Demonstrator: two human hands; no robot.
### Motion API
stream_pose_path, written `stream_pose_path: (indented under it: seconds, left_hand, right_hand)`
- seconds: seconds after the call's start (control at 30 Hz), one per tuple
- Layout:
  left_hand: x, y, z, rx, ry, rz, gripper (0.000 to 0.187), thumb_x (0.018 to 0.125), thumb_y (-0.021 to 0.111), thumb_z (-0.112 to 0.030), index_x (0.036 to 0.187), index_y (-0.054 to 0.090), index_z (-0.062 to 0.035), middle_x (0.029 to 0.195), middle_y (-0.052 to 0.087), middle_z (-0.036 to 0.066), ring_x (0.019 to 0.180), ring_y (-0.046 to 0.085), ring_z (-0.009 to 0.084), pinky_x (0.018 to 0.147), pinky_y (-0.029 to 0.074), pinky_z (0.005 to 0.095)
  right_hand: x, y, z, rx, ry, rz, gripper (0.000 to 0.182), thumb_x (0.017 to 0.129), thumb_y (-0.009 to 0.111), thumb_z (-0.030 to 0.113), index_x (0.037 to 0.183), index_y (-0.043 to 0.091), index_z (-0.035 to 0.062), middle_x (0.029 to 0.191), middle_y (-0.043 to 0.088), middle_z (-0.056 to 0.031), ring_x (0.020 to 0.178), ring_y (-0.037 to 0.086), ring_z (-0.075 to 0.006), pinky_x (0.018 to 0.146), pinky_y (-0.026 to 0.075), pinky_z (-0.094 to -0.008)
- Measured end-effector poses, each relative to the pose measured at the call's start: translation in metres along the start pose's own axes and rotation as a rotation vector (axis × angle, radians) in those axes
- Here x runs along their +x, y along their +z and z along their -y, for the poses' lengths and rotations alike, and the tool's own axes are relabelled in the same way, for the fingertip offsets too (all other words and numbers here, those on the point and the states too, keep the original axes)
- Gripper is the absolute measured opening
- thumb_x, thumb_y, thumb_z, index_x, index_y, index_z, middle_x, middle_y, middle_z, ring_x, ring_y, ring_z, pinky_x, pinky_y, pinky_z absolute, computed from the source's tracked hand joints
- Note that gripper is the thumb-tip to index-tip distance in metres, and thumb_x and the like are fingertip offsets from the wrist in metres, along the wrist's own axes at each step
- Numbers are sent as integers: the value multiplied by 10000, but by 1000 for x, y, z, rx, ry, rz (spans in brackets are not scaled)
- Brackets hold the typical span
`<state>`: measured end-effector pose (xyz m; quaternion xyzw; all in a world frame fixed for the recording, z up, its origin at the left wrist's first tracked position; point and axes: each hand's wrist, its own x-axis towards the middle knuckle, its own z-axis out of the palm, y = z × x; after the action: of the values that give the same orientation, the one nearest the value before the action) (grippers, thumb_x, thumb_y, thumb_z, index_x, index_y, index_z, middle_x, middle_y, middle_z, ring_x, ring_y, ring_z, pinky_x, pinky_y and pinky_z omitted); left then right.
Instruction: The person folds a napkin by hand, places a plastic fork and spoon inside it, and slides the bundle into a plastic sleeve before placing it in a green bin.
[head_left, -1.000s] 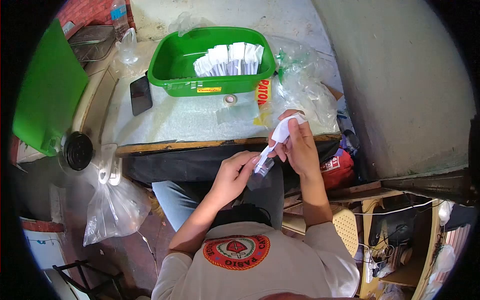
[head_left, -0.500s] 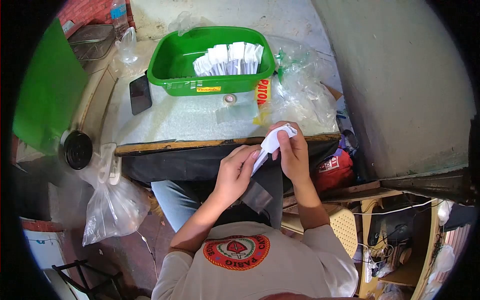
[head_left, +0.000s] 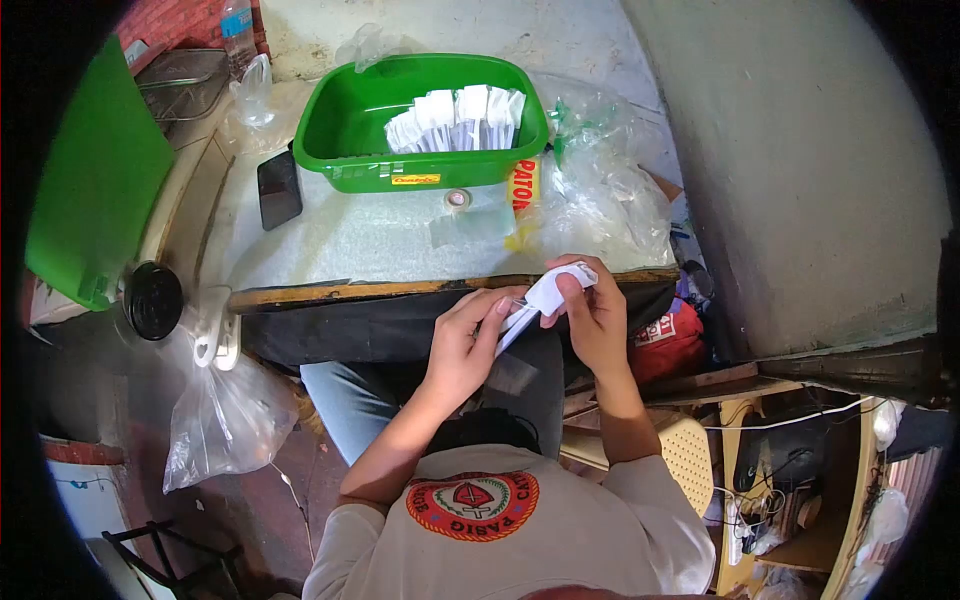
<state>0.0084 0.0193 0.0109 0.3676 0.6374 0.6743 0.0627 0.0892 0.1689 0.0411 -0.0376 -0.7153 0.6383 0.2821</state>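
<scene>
A small white bundle [head_left: 556,288] with narrow strips hanging from its lower left end is held over my lap, just past the table's front edge. My right hand [head_left: 596,320] is closed round its wide upper part, thumb on top. My left hand [head_left: 468,338] pinches at the strips near the lower end. Beyond them on the table, a green basin [head_left: 355,175] holds a row of similar white bundles [head_left: 465,108], fanned out along its right part.
On the table [head_left: 350,245] lie a black phone [head_left: 279,189], a tape roll [head_left: 457,199], a clear plastic piece [head_left: 470,227] and crumpled plastic bags [head_left: 610,200]. A clear bag [head_left: 230,420] hangs at the left edge. A red bag [head_left: 668,340] sits below right.
The white bundle has tilted and lowered slightly in my hands. My right hand has shifted a little down and right, while my left fingers have moved along the strips.
</scene>
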Motion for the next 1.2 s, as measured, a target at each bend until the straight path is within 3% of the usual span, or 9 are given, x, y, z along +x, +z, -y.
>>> stream_pose_path:
  seconds: [0.2, 0.37, 0.53, 0.57, 0.63, 0.83, 0.9, 1.1, 1.2]
  left_hand:
    - [1, -3, -1, 69, 56, 24, 193, 963, 543, -64, 1071, 674, 27, 924, 687, 157, 838, 656, 232, 783, 492, 307]
    - [1, -4, 1, 112, 109, 35, 170, 929, 583, -44, 1056, 670, 29, 895, 671, 166, 802, 650, 260, 760, 492, 318]
    - [2, -5, 3, 160, 141, 93, 141, 914, 602, -46, 1015, 667, 27, 890, 658, 164, 814, 640, 294, 762, 488, 334]
    - [3, -5, 4, 162, 173, 89, 134, 907, 605, -51, 1007, 665, 15, 880, 651, 160, 808, 632, 312, 762, 483, 359]
    - [4, -6, 5, 163, 203, 85, 128, 901, 607, -56, 1000, 663, 3, 870, 644, 156, 802, 624, 329, 762, 478, 383]
    - [5, -5, 10, 107, 201, -41, 154, 847, 664, -13, 997, 698, 1, 862, 656, 117, 807, 626, 282, 758, 490, 347]
    - [5, -8, 13, 149, 190, -50, 221, 842, 685, -7, 1061, 710, -11, 865, 669, 95, 841, 626, 204, 775, 488, 299]
    - [4, -6, 14, -29, 36, -133, 185, 789, 742, -13, 974, 731, -9, 877, 708, 101, 800, 646, 185, 766, 496, 300]
    - [4, -6, 17, -39, 91, -116, 206, 781, 755, -15, 985, 727, -5, 882, 717, 95, 794, 653, 175, 771, 497, 296]
  right_hand:
    - [-1, 2, 1, -13, 0, 22, 183, 992, 544, 85, 1141, 595, -9, 857, 651, -66, 647, 615, -79, 561, 500, -199]
    - [-2, 4, 2, -28, -30, 65, 190, 985, 551, 79, 1147, 602, -5, 975, 651, -60, 787, 604, -67, 612, 493, -189]
    - [1, -2, 5, -124, -40, 125, 182, 981, 538, 62, 1134, 608, -7, 1027, 665, -73, 822, 601, -69, 613, 474, -186]
    - [1, -3, 6, -97, 6, 164, 184, 990, 516, 68, 1133, 598, -13, 1051, 682, -102, 814, 610, -77, 590, 466, -185]
    - [2, -4, 6, -64, -3, 180, 184, 972, 540, 45, 1131, 620, -3, 1058, 675, -80, 848, 613, -76, 615, 476, -188]
    - [-1, -2, 3, -60, 22, 155, 205, 933, 597, -1, 1134, 641, -10, 1092, 668, -88, 921, 634, -99, 682, 523, -214]
    - [-2, -1, 2, -30, 20, 131, 211, 926, 610, -7, 1135, 640, -15, 1086, 666, -95, 922, 637, -105, 696, 534, -222]
    - [1, -2, -2, -106, -107, 164, 217, 909, 635, -21, 1126, 644, -23, 1058, 657, -89, 920, 635, -104, 723, 531, -216]
    - [1, -2, -1, -128, -67, 170, 219, 903, 638, -30, 1121, 650, -17, 1055, 649, -83, 925, 636, -107, 751, 525, -220]
